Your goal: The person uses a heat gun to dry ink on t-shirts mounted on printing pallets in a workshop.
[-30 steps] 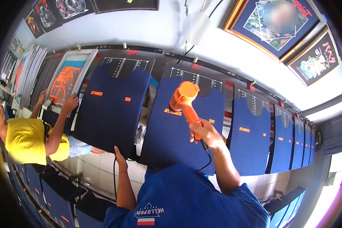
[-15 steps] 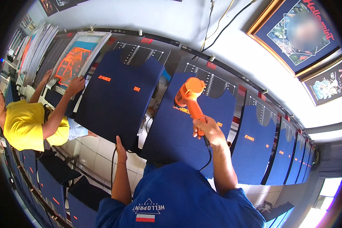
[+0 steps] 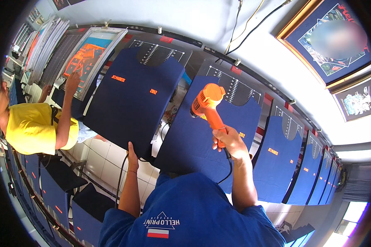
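My right hand [image 3: 231,142] grips the handle of an orange heat gun [image 3: 208,103], whose nozzle end points at a navy shirt [image 3: 202,140] stretched on a board in front of me. The gun's black cord [image 3: 226,171] hangs down from my hand. My left hand [image 3: 132,154] rests on the lower edge of the neighbouring navy shirt [image 3: 132,99] to the left, fingers on the cloth. Both shirts carry small orange prints.
More navy shirts on boards [image 3: 278,160] run off to the right in a row. At the left, a person in a yellow shirt [image 3: 31,127] has a hand on a framed printing screen [image 3: 90,57]. Framed pictures [image 3: 329,39] hang on the white wall.
The view has tilted, so the row of boards sits lower and more slanted. The heat gun stays over the same shirt. My left hand keeps its place on the shirt edge.
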### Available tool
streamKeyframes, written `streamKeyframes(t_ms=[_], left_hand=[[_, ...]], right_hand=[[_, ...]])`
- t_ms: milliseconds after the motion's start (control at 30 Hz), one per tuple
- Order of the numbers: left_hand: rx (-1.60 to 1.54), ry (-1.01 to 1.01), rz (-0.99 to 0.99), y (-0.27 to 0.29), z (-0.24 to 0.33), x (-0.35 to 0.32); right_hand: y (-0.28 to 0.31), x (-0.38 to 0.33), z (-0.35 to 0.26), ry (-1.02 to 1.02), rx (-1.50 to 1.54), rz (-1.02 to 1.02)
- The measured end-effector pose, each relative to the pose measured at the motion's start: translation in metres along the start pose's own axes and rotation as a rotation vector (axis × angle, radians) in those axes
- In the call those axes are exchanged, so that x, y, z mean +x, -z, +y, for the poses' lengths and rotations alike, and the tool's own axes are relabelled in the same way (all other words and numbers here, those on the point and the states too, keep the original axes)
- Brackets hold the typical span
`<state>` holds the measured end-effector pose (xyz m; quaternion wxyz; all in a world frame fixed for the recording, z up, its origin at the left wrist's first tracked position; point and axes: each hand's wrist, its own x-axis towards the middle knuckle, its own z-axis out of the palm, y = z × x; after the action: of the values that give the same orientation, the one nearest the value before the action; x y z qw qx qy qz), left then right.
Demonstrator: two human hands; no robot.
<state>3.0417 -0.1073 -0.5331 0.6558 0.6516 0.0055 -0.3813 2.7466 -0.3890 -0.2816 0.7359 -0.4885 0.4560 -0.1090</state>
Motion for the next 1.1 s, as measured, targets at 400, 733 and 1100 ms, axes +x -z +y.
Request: streamKeyframes(t_ms=[400, 733, 1100], left_hand=[[-0.006, 0.013, -0.005, -0.002, 0.001, -0.002], [-0.001, -0.011, -0.015, -0.002, -0.001, 0.0], [-0.015, -0.001, -0.036, -0.001, 0.0, 0.001]], right_hand=[[-0.005, -0.001, 0.003, 0.018, 0.004, 0.007], [-0.003, -0.002, 0.006, 0.015, -0.034, 0.025], [0.002, -0.01, 0.005, 0.013, -0.01, 0.043]])
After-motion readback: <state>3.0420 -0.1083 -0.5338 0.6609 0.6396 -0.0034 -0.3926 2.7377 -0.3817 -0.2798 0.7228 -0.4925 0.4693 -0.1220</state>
